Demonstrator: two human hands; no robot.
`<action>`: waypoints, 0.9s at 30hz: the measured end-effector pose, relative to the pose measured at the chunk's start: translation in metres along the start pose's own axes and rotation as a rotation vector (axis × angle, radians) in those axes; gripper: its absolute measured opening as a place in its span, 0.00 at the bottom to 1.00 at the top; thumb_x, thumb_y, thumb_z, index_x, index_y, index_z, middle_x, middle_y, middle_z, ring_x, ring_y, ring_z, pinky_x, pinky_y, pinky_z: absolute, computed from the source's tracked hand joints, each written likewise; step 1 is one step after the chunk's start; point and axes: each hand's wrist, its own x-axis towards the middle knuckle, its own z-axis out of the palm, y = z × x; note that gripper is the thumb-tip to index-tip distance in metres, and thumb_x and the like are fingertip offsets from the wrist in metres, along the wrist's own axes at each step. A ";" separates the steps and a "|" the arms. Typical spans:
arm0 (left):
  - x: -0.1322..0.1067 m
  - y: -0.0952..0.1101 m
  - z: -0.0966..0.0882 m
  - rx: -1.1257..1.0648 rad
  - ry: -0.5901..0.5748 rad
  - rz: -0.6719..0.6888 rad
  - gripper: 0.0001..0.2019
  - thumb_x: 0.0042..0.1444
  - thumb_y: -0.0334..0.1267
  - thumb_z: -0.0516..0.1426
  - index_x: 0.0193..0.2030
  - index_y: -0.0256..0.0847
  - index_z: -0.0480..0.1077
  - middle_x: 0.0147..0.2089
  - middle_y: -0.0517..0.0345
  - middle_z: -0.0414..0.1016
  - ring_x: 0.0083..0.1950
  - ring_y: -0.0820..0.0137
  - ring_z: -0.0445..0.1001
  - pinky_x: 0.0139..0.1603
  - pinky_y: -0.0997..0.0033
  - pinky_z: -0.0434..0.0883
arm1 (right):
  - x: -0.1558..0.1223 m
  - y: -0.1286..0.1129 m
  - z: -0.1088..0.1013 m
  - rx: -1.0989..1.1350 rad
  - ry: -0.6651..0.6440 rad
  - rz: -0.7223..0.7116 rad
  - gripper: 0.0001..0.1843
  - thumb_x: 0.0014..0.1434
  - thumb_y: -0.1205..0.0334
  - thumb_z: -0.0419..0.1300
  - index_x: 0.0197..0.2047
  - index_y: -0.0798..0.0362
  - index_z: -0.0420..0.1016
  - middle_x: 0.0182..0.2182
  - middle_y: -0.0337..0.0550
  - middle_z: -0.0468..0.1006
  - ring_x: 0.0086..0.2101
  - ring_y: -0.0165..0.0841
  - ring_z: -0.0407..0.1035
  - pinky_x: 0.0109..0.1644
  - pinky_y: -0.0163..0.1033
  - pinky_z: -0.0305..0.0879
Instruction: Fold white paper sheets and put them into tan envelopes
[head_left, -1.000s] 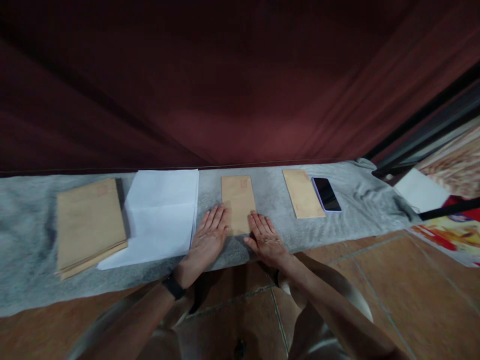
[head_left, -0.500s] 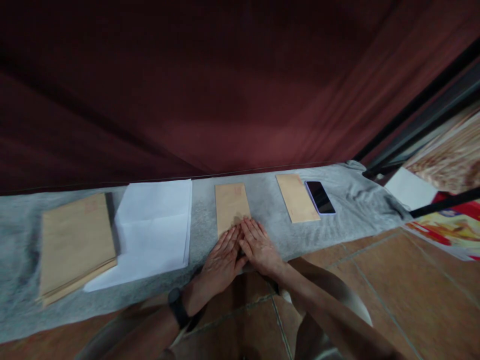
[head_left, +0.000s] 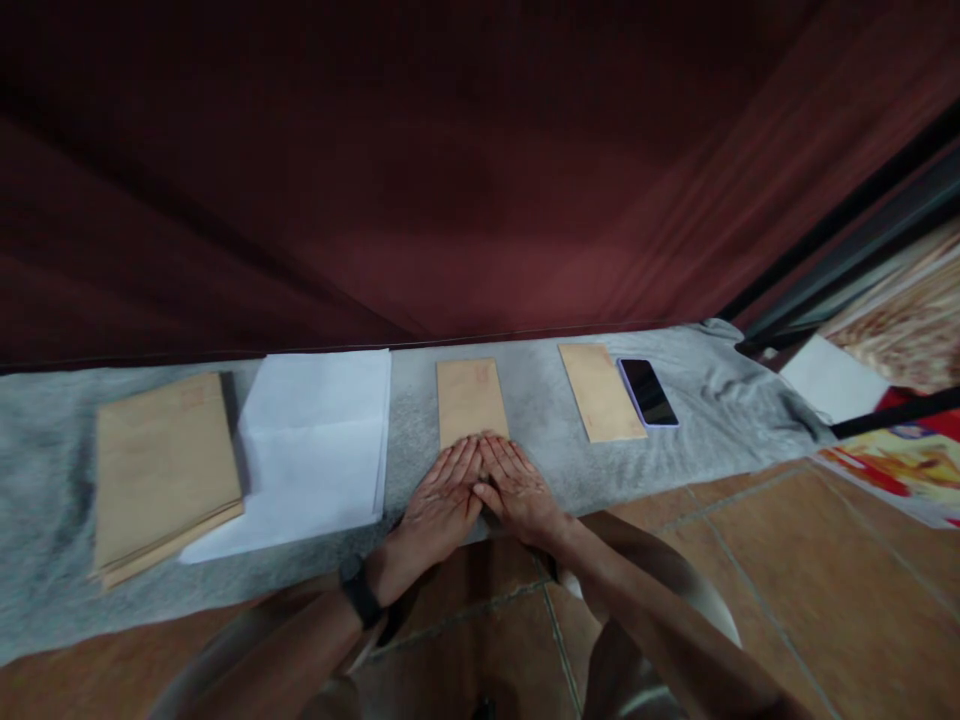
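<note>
A brown paper envelope (head_left: 472, 393) lies flat on the grey cloth in front of me, a faint red print near its upper right corner. My left hand (head_left: 444, 497) rests flat on its near end, fingers stretched out. Beside it my right hand (head_left: 517, 490) presses flat too, and the two hands meet at the fingertips and thumbs. Both palms hide the envelope's near edge. Farther right is a second brown envelope (head_left: 602, 393), with a phone (head_left: 648, 392) in a purple case right alongside it.
Left of my hands lie white paper sheets (head_left: 315, 450), partly under a stack of larger brown envelopes (head_left: 169, 465). Grey cloth (head_left: 536, 370) covers the narrow surface. A dark red curtain (head_left: 465, 200) hangs behind it. Colourful printed packaging (head_left: 900, 460) is at the right, above the tiled floor (head_left: 765, 560).
Both hands have straightened a little and lie more evenly across the envelope's near end. The whole view has shifted slightly; the other items keep their places on the cloth.
</note>
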 end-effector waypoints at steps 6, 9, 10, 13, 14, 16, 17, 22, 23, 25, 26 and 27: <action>0.016 -0.016 -0.004 -0.017 -0.034 -0.077 0.31 0.69 0.37 0.42 0.77 0.31 0.49 0.78 0.42 0.51 0.79 0.61 0.47 0.78 0.55 0.51 | -0.001 0.002 -0.002 -0.045 -0.006 0.002 0.33 0.74 0.54 0.48 0.75 0.62 0.54 0.72 0.56 0.57 0.72 0.41 0.51 0.74 0.52 0.55; 0.031 -0.022 -0.003 -0.029 -0.061 -0.100 0.30 0.69 0.36 0.41 0.77 0.33 0.49 0.79 0.45 0.51 0.80 0.63 0.47 0.78 0.55 0.50 | 0.000 0.002 -0.002 -0.062 -0.002 -0.004 0.32 0.73 0.55 0.49 0.74 0.63 0.57 0.72 0.57 0.59 0.71 0.42 0.53 0.74 0.52 0.55; 0.036 -0.024 -0.003 -0.033 -0.072 -0.102 0.30 0.70 0.36 0.40 0.77 0.33 0.50 0.79 0.46 0.50 0.80 0.63 0.46 0.78 0.55 0.50 | 0.000 0.001 -0.002 -0.068 -0.002 -0.009 0.32 0.73 0.55 0.50 0.73 0.64 0.58 0.72 0.58 0.59 0.71 0.43 0.53 0.74 0.52 0.55; 0.055 -0.027 -0.001 -0.041 -0.083 -0.120 0.29 0.70 0.37 0.39 0.77 0.33 0.50 0.79 0.46 0.50 0.80 0.64 0.46 0.79 0.54 0.49 | 0.001 0.001 -0.002 -0.082 -0.018 -0.020 0.33 0.72 0.54 0.51 0.72 0.67 0.59 0.71 0.60 0.59 0.71 0.44 0.54 0.74 0.52 0.55; 0.061 -0.029 0.000 -0.042 -0.083 -0.132 0.29 0.70 0.37 0.39 0.76 0.33 0.50 0.79 0.46 0.50 0.80 0.64 0.46 0.79 0.55 0.49 | 0.002 0.000 -0.002 -0.086 -0.025 -0.018 0.33 0.72 0.53 0.52 0.72 0.68 0.59 0.71 0.61 0.59 0.71 0.45 0.54 0.74 0.52 0.55; 0.072 -0.032 0.003 -0.043 -0.075 -0.150 0.29 0.70 0.37 0.40 0.76 0.33 0.51 0.79 0.46 0.50 0.80 0.64 0.47 0.79 0.55 0.48 | 0.002 0.000 -0.001 -0.093 -0.031 -0.011 0.34 0.72 0.53 0.52 0.71 0.69 0.61 0.71 0.62 0.59 0.70 0.47 0.55 0.74 0.53 0.56; 0.078 -0.035 0.004 -0.046 -0.067 -0.150 0.29 0.70 0.36 0.40 0.76 0.33 0.51 0.79 0.47 0.50 0.79 0.64 0.47 0.79 0.55 0.48 | 0.002 0.000 -0.001 -0.097 -0.032 -0.006 0.34 0.72 0.52 0.52 0.71 0.70 0.61 0.71 0.62 0.59 0.70 0.47 0.56 0.73 0.54 0.56; 0.107 -0.047 0.008 -0.067 0.004 -0.156 0.29 0.71 0.40 0.40 0.77 0.39 0.50 0.79 0.51 0.52 0.79 0.65 0.48 0.78 0.55 0.47 | 0.002 -0.001 -0.002 -0.088 -0.036 -0.003 0.36 0.72 0.51 0.51 0.74 0.67 0.55 0.72 0.61 0.58 0.71 0.46 0.54 0.73 0.53 0.57; 0.113 -0.048 0.008 -0.069 0.012 -0.178 0.29 0.71 0.42 0.40 0.77 0.40 0.51 0.78 0.52 0.53 0.79 0.64 0.49 0.78 0.54 0.47 | 0.002 -0.001 -0.003 -0.087 -0.041 -0.005 0.36 0.72 0.51 0.51 0.74 0.67 0.55 0.72 0.61 0.58 0.71 0.45 0.54 0.73 0.54 0.57; 0.124 -0.050 0.009 -0.074 0.018 -0.225 0.29 0.71 0.44 0.40 0.76 0.41 0.53 0.78 0.53 0.55 0.79 0.62 0.50 0.78 0.53 0.47 | 0.002 -0.001 -0.004 -0.090 -0.048 -0.004 0.36 0.72 0.50 0.50 0.74 0.67 0.54 0.71 0.61 0.59 0.71 0.45 0.53 0.73 0.54 0.57; 0.129 -0.051 0.009 -0.077 0.018 -0.243 0.29 0.71 0.44 0.40 0.76 0.41 0.54 0.78 0.53 0.55 0.79 0.61 0.50 0.78 0.53 0.47 | 0.003 -0.001 -0.004 -0.092 -0.050 -0.003 0.36 0.73 0.50 0.50 0.74 0.67 0.54 0.71 0.62 0.59 0.71 0.45 0.53 0.73 0.53 0.57; 0.134 -0.051 0.009 -0.080 0.018 -0.261 0.29 0.71 0.44 0.40 0.76 0.40 0.55 0.77 0.53 0.55 0.79 0.60 0.50 0.78 0.52 0.47 | 0.003 -0.001 -0.004 -0.095 -0.053 -0.003 0.36 0.73 0.50 0.49 0.74 0.67 0.55 0.71 0.62 0.60 0.71 0.45 0.53 0.73 0.53 0.57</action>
